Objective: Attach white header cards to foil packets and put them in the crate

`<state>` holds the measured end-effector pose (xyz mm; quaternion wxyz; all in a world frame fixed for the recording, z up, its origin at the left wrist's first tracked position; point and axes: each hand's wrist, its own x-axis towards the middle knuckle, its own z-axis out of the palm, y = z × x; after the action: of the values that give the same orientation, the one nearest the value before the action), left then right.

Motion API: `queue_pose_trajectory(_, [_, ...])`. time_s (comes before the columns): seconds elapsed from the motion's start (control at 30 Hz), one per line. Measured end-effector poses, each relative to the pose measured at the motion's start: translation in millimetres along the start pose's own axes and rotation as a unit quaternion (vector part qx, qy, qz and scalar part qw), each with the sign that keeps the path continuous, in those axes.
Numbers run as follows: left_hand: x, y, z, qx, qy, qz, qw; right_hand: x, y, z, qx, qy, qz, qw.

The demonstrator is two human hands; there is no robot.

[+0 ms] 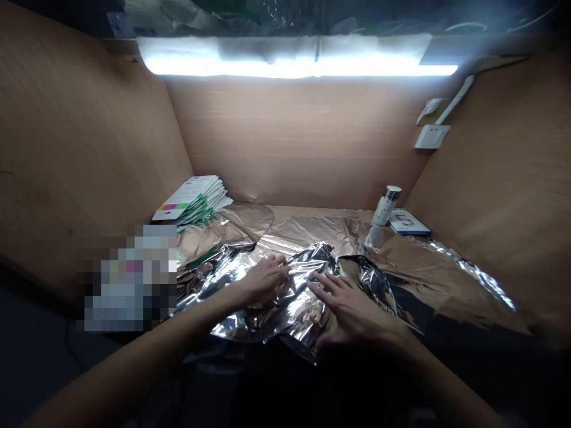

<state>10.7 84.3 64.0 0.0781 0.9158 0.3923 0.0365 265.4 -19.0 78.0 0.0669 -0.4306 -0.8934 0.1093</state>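
Observation:
Crumpled, shiny silver foil (303, 309) lies at the front middle of the table and hangs over its near edge. My left hand (267, 278) has its fingers curled together on the foil; the fingertips are partly hidden. To the right, my right hand (345, 300) rests on the same foil with its fingers stretched out and apart. A yellowish-green printed piece (349, 268) shows beside the right fingers, partly covered by the hand. A dark-edged fold of foil (375, 276) rises just beyond that hand.
A stack of white and green printed cards or envelopes (191, 199) lies at the back left. At the back right a white bottle (386, 205) stands near a flat box (408, 222). Reflective sheeting (437, 276) covers the table. Wooden panels enclose it under a lit tube (303, 66).

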Motion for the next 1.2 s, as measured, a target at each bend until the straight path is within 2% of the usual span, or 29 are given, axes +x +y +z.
queue_pose_trajectory(0.07, [-32, 18, 11.8, -0.006, -0.02, 0.005, 1.0, -4, 9, 27, -0.046, -0.032, -0.012, 0.998])
queue_pose_trajectory(0.1, [-47, 24, 17.6, -0.009, -0.028, 0.016, 0.999, -6, 6, 42, -0.063, -0.03, -0.017, 0.997])
queue_pose_trajectory(0.2, [-86, 32, 30.7, -0.018, -0.048, 0.058, 0.997, -1, -26, 76, -0.089, 0.034, 0.0, 0.995])
queue_pose_trajectory(0.3, [-108, 30, 41.4, -0.021, -0.055, 0.059, 0.996, 16, -63, 79, -0.077, 0.056, 0.014, 0.995])
queue_pose_trajectory(0.33, [-112, 29, 46.1, -0.021, -0.047, 0.048, 0.998, 22, -70, 76, -0.071, 0.052, 0.0, 0.996])
queue_pose_trajectory(0.4, [-117, 27, 57.5, -0.027, -0.012, 0.016, 0.999, 31, -74, 65, -0.053, 0.043, -0.073, 0.995])
queue_pose_trajectory(0.5, [-119, 26, 74.7, -0.039, 0.058, -0.035, 0.997, 32, -49, 53, -0.032, 0.035, -0.185, 0.982])
queue_pose_trajectory(0.6, [-118, 31, 82.5, -0.032, 0.089, -0.054, 0.994, 26, -3, 45, -0.033, -0.005, -0.17, 0.985])
queue_pose_trajectory(0.67, [-117, 36, 79.7, -0.034, 0.086, -0.054, 0.994, 25, 25, 37, -0.011, -0.044, -0.152, 0.987])
queue_pose_trajectory(0.73, [-113, 39, 70.9, -0.067, 0.095, -0.064, 0.991, 28, 41, 26, 0.04, -0.068, -0.15, 0.986])
queue_pose_trajectory(0.8, [-106, 39, 58.5, -0.136, 0.117, -0.099, 0.979, 36, 49, 12, 0.102, -0.08, -0.135, 0.982])
queue_pose_trajectory(0.87, [-97, 35, 46.1, -0.201, 0.139, -0.164, 0.956, 48, 52, 1, 0.138, -0.098, -0.098, 0.981])
queue_pose_trajectory(0.93, [-87, 27, 36.9, -0.213, 0.136, -0.239, 0.938, 62, 55, -3, 0.106, -0.1, -0.028, 0.989])
queue_pose_trajectory(1.0, [-79, 18, 31.9, -0.18, 0.131, -0.29, 0.931, 75, 56, 3, 0.035, -0.075, 0.044, 0.996])
queue_pose_trajectory(1.07, [-74, 12, 29.5, -0.145, 0.131, -0.311, 0.93, 83, 56, 14, -0.022, -0.045, 0.092, 0.995])
queue_pose_trajectory(1.2, [-62, 14, 25.1, -0.069, 0.161, -0.32, 0.931, 89, 52, 34, -0.075, -0.022, 0.125, 0.989])
